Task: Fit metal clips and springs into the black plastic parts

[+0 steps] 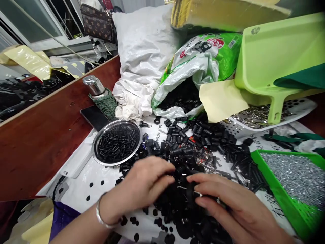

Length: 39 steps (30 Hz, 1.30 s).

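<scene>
My left hand (149, 179), with a bangle on the wrist, reaches over a heap of small black plastic parts (175, 196). Its thumb and forefinger are curled closely together at dark parts, and what lies between them is lost against the pile. From the other side my right hand (228, 200) bends its fingers and thumb around something small, where a silvery glint shows. Behind the hands lie short black tubes (177, 134) and scattered small metal pieces (207, 159). A round steel dish (95, 154) full of black ridged pieces stands left of the heap.
At right is a green tray (284, 196) of small silvery parts. Behind it, a light-green dustpan (274, 54) rests over a white basket (308, 108) of metal pieces. An open bag (200, 71) holds black parts. A phone (93, 117) and wrapped bottle (104, 101) stand by the wooden side board (50, 145).
</scene>
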{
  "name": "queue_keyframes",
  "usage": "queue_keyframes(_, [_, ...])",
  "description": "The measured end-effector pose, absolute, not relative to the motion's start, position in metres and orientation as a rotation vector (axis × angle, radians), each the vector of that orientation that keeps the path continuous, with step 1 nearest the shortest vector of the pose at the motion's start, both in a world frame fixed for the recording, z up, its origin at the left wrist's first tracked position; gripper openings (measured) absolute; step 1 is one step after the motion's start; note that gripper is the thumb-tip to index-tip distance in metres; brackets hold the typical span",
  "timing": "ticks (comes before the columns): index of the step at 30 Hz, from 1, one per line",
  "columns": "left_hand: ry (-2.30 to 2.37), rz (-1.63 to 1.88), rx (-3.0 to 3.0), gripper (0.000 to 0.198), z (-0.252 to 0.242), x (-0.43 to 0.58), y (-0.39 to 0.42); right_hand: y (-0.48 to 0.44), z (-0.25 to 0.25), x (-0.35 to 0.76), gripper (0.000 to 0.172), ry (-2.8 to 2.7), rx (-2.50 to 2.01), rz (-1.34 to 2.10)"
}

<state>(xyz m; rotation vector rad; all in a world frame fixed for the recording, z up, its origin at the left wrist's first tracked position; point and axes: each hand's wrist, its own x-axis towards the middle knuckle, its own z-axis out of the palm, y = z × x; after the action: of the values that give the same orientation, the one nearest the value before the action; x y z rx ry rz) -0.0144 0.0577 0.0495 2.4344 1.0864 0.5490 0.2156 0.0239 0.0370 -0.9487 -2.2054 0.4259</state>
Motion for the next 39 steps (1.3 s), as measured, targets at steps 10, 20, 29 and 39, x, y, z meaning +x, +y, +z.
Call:
queue_keyframes(10, [1.578,-0.453,2.569,0.029,0.036,-0.006,0.184,0.029,0.016,0.258,0.026,-2.072,-1.083,0.421])
queue_keyframes(20, [1.617,-0.451,2.504,0.02,0.025,0.005,0.186,0.038,0.009,0.265,0.027,-2.027,-1.118,0.48])
queue_keyframes(29, [1.329,0.359,2.514,0.023,0.055,-0.01,0.115,0.038,0.04,0.249,0.017,-2.051,-1.075,0.384])
queue_keyframes(39, [0.89,0.56,2.374,0.019,0.049,-0.01,0.04,0.026,0.073,0.214,0.014,-2.368,-0.759,0.186])
